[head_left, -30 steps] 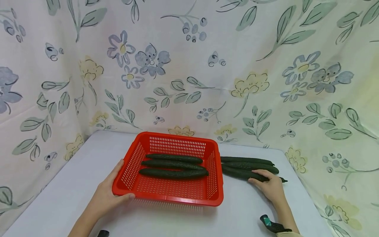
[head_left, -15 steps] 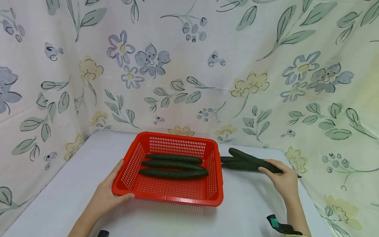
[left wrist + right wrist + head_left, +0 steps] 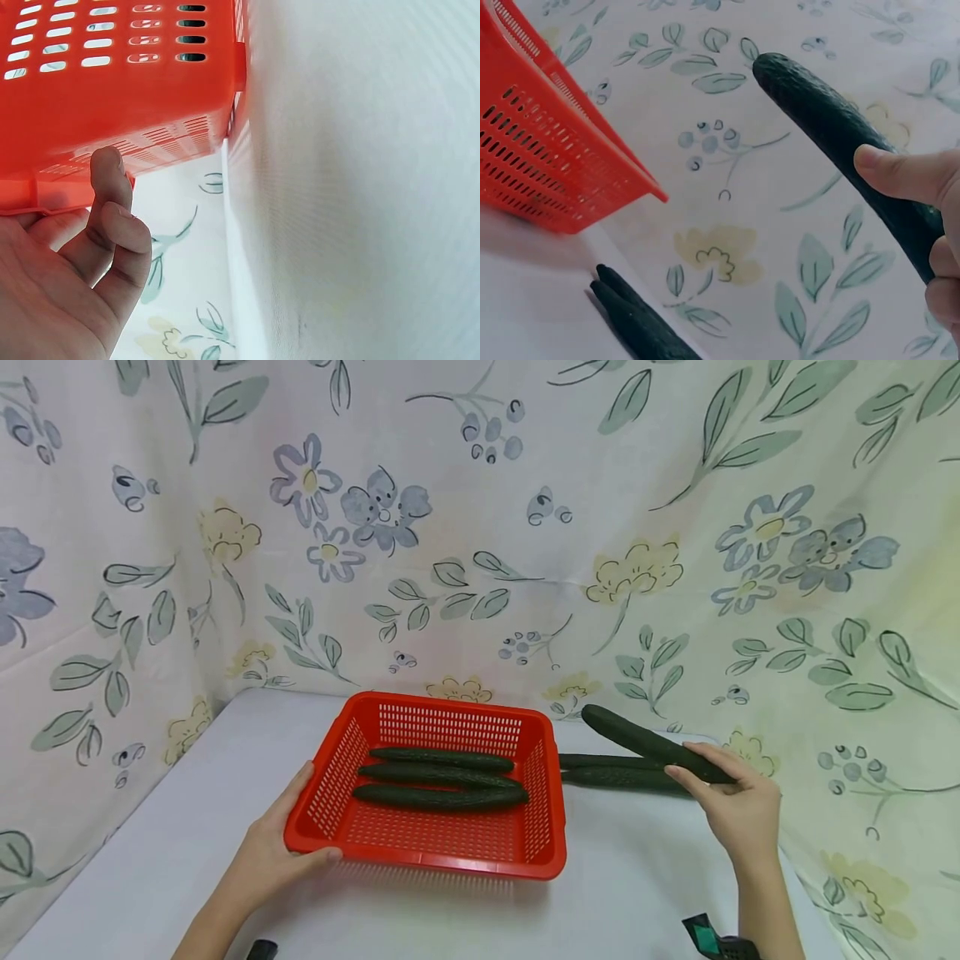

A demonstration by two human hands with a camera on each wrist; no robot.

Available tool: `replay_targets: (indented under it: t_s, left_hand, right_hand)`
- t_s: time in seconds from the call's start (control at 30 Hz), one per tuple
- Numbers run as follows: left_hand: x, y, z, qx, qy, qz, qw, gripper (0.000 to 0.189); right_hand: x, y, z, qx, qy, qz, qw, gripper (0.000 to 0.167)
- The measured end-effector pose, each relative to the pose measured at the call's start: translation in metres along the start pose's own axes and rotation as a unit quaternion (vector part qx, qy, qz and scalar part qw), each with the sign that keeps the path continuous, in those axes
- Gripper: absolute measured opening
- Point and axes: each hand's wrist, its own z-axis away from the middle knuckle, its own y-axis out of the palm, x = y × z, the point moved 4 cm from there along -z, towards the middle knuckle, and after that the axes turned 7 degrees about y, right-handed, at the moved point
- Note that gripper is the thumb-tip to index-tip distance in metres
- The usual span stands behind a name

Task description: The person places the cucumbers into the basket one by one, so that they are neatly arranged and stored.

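We gripped cucumber [image 3: 637,739] near one end w/ R hand [image 3: 738,802], other end tilted up; L hand [image 3: 272,845] held basket [image 3: 435,861] by corner, prob. to steady it.

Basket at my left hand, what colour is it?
The basket is bright red, showing best in the head view.
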Motion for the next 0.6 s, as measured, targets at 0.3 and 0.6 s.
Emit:
replay_targets:
  t_s: [0.3,0.6]
  left_hand:
    - [0.001,-0.002,0.002,-0.002,0.004,-0.009,1.0,0.127]
    - [0.002,-0.001,0.001,-0.008,0.016,-0.011,0.9998,0.127]
  right_hand:
    - [-0.001,0.022,0.002,0.029,-0.003,-0.004,0.9996,0.039]
    - [0.001,0.064,0.01,0.069,0.008,0.031,0.9971,0.038]
